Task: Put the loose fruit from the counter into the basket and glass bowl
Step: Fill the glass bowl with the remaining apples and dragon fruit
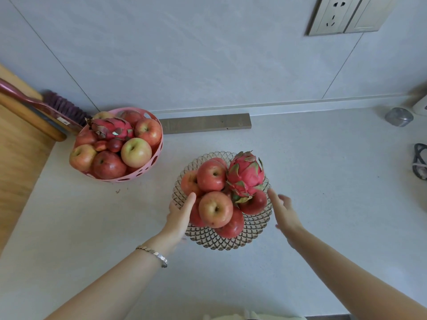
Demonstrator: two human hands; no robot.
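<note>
A cut-glass bowl [251, 229] stands mid-counter, piled with several red apples [215, 209] and a pink dragon fruit [246, 176] on top at the right. My left hand [179, 215] grips the bowl's left rim, thumb over the edge. Just off the bowl's right rim my right hand [283, 211] hovers with fingers apart, holding nothing. At the back left a pink perforated basket [159, 144] holds several apples [136, 152], a few small red fruits and a second dragon fruit [112, 129].
A purple-bristled brush [62, 107] with a red handle lies behind the basket on a wooden board [20, 139]. A grey strip [204, 123] lies along the wall. A small lidded container [398, 116] and a dark cable [419, 163] sit at the right edge.
</note>
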